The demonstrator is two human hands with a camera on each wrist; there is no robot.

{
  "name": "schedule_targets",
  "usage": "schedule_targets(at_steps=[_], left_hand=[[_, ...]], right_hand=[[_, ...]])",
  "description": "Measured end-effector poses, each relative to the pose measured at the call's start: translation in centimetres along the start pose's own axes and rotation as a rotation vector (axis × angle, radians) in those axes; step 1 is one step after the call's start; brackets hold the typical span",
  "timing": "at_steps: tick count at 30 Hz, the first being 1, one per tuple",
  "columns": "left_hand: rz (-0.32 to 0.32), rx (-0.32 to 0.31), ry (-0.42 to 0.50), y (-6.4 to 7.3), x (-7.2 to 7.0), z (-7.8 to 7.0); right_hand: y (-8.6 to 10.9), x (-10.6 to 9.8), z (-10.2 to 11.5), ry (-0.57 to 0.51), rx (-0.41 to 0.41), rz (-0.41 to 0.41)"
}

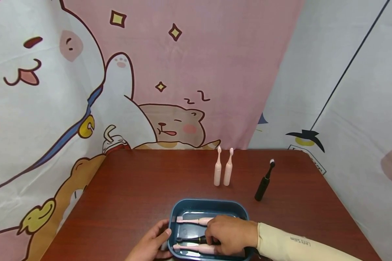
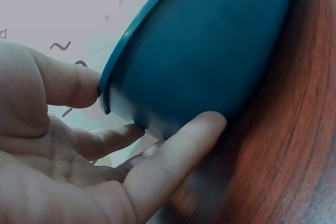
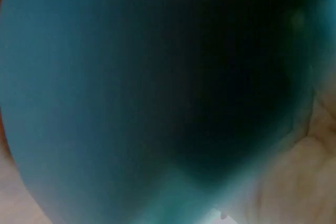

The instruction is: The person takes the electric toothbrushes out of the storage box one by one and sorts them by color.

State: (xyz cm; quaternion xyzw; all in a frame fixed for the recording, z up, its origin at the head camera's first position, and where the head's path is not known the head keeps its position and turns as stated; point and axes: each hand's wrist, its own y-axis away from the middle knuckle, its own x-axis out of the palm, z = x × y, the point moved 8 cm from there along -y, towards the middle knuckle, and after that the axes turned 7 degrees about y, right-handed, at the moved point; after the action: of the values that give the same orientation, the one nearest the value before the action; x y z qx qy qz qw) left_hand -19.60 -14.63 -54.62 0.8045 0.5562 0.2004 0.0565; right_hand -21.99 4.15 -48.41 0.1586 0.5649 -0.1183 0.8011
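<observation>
Blue tub (image 1: 212, 207) meets my spread left hand (image 1: 151, 242); I can't tell whether my right hand (image 1: 232, 235) pinches the black toothbrush (image 1: 192, 240); crowding could jostle the nearer pink toothbrush (image 1: 200, 248).

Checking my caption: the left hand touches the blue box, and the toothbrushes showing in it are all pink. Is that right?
Not all pink: the head view shows a black toothbrush between two pink toothbrushes. The left hand does touch the blue box.

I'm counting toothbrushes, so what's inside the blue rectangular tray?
Two pale pink toothbrushes and one black toothbrush show inside the tray. The right grip hides their handle ends; whether anything else lies beneath it can't be seen.
</observation>
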Motion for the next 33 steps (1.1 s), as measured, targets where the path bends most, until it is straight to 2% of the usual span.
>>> schedule_targets(at_steps=[7,11,19,26,33], left_hand=[[-0.011,-0.006,0.003,0.0,-0.1,0.0],[-0.013,-0.005,-0.002,0.0,-0.1,0.0],[-0.025,-0.003,-0.019,-0.1,-0.3,0.3],[-0.016,0.011,-0.015,0.0,-0.3,0.3],[-0.017,0.009,-0.009,0.0,-0.3,0.3]], right_hand=[[0.0,0.0,0.5,0.045,0.003,0.028],[0.0,0.1,0.4,0.032,-0.001,0.052],[-0.3,0.5,0.8,0.046,-0.044,0.107],[-0.3,1.1,0.0,-0.082,-0.056,0.213],[-0.1,2.0,-1.0,-0.325,-0.032,0.327]])
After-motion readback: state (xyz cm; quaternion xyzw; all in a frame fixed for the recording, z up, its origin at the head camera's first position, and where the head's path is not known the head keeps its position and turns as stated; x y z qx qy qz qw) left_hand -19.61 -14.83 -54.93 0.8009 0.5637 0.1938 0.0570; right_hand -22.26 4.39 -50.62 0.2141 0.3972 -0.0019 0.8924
